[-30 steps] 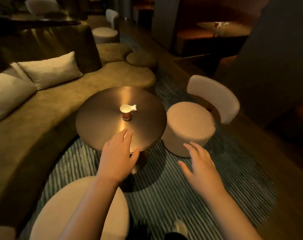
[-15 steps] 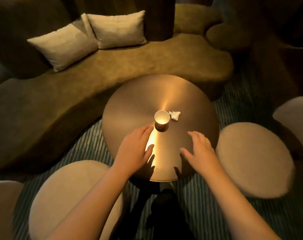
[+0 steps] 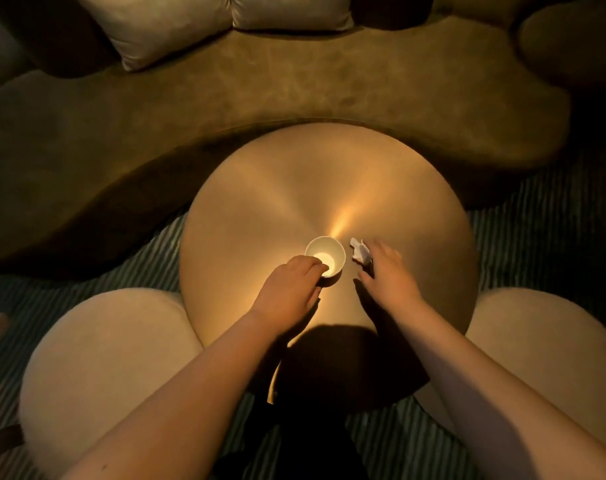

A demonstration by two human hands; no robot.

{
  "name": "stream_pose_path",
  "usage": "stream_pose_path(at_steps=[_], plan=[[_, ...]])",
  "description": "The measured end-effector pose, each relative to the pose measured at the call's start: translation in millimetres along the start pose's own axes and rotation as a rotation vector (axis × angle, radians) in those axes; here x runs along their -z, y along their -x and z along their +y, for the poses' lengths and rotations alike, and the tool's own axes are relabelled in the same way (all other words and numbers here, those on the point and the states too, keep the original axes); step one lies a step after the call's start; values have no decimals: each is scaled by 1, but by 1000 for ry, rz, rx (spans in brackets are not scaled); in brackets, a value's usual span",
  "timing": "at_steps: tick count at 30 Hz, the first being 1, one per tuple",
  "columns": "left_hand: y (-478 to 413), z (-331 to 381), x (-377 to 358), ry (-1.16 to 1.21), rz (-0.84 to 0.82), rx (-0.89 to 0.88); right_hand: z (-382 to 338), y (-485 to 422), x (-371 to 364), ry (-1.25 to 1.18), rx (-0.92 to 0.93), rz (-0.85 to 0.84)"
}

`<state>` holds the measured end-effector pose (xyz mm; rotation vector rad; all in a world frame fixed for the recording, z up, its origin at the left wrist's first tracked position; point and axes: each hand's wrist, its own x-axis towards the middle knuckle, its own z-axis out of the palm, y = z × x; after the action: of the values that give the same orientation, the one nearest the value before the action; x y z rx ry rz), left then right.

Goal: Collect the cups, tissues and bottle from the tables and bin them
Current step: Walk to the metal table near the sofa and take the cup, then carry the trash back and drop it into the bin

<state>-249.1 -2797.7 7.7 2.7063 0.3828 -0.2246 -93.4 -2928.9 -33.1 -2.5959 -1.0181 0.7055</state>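
Note:
A white paper cup (image 3: 330, 251) stands upright, looking empty, near the middle of the round brass-coloured table (image 3: 312, 181). My left hand (image 3: 291, 292) is at the cup's near side, with its fingers curled over the rim and its thumb below. A small crumpled white tissue (image 3: 358, 251) lies just right of the cup. My right hand (image 3: 388, 275) reaches it with its fingers stretched out; the fingertips touch the tissue's near edge and the thumb is spread apart. No bottle or bin is in view.
Two pale round stools flank the table, one at the left (image 3: 104, 358) and one at the right (image 3: 543, 341). A curved olive sofa (image 3: 225, 109) with two cushions (image 3: 163, 26) runs behind the table. A striped rug (image 3: 536, 237) covers the floor.
I have come closer and now look down over the table. My left hand moved forward onto the cup, and my right hand moved forward to the tissue.

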Motion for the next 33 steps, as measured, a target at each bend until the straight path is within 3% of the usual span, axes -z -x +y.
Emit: stream_pose_path(at_steps=[10, 18, 28, 33], plan=[[7, -2, -24, 88, 29, 103, 9, 0, -31, 205, 34, -25], [89, -5, 7, 202, 248, 163, -25, 63, -37, 160, 7, -101], [343, -14, 97, 74, 659, 261, -234, 225, -20, -148, 484, 260], [522, -25, 124, -31, 849, 475, -361, 329, -44, -282, 771, 258]])
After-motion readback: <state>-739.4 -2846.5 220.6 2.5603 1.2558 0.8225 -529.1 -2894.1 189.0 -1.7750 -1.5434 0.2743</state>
